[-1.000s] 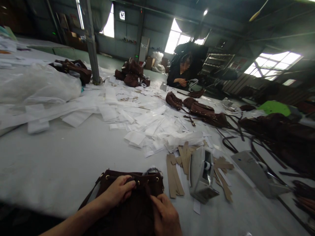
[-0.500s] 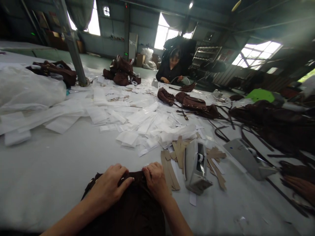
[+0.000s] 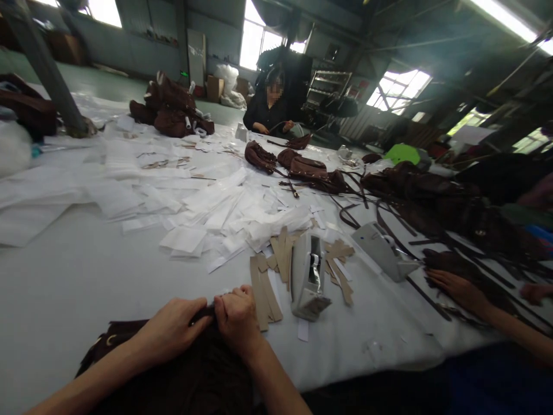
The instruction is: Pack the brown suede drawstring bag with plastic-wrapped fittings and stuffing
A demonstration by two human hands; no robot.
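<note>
A dark brown bag [image 3: 185,374] with metal eyelets lies at the table's near edge, below my arms. My left hand [image 3: 177,325] is closed on its top edge, thumb against the fingers. Close beside it, my right hand [image 3: 237,317] grips the same edge with curled fingers. The two hands nearly touch, and a short bit of the edge shows between them. My forearms cover part of the bag. Just right of my right hand lie tan strips [image 3: 265,294], and beyond them stands a grey tape dispenser [image 3: 306,276].
White foam sheets [image 3: 185,239] are strewn across the table. A second dispenser [image 3: 384,251] stands to the right, near a co-worker's hand [image 3: 458,288] on brown material. Brown bags [image 3: 306,164] and straps lie further off. Another person [image 3: 272,109] sits across the table. A metal post [image 3: 47,75] rises at left.
The view has swung right, so the scene sits further left. My hands have drawn closer together along the bag's edge. More of the co-worker's arm at right shows.
</note>
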